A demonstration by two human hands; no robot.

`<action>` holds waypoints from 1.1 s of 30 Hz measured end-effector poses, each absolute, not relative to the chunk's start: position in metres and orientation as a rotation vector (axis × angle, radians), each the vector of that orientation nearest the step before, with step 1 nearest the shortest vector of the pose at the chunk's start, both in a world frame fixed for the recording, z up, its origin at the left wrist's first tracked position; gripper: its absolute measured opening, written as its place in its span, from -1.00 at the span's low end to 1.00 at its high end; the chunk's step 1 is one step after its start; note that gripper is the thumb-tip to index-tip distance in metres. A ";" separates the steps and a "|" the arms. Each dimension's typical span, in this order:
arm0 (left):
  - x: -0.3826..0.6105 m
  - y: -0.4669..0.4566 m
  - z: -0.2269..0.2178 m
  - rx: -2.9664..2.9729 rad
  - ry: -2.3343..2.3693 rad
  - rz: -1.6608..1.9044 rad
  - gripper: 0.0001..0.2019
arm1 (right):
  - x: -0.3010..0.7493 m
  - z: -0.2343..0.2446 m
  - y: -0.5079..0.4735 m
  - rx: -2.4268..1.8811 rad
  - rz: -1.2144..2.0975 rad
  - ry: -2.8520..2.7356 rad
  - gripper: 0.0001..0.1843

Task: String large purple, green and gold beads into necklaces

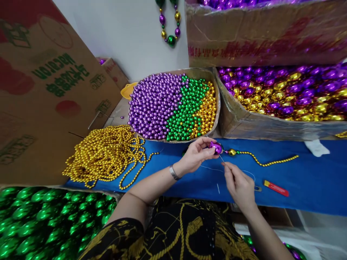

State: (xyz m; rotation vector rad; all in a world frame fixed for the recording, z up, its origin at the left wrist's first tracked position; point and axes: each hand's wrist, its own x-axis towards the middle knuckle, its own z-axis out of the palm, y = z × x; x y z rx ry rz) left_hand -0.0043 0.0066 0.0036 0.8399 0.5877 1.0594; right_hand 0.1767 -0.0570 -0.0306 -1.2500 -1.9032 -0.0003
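My left hand pinches a large purple bead above the blue table top. Right of the bead a gold bead and a strand of small gold beads trail across the blue surface. My right hand is closed in a pinch on a thin needle with pale thread, its tip just under the purple bead. A metal bracelet sits on my left wrist.
A tray of purple, green and gold beads stands behind my hands. A heap of gold bead strands lies at left. Cardboard boxes of big purple and gold beads and green beads flank the table. A red lighter lies at right.
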 end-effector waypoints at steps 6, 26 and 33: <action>-0.057 0.044 0.014 1.533 0.939 1.235 -0.69 | 0.185 -0.034 -0.056 -1.269 -0.135 -1.878 -0.86; -0.082 0.089 0.014 1.904 1.397 0.996 -0.89 | 0.178 -0.038 -0.055 -1.250 -0.057 -1.878 -0.86; -0.054 0.050 0.021 0.770 0.745 1.019 -0.75 | 0.173 -0.029 -0.055 -1.185 -0.097 -1.910 -0.84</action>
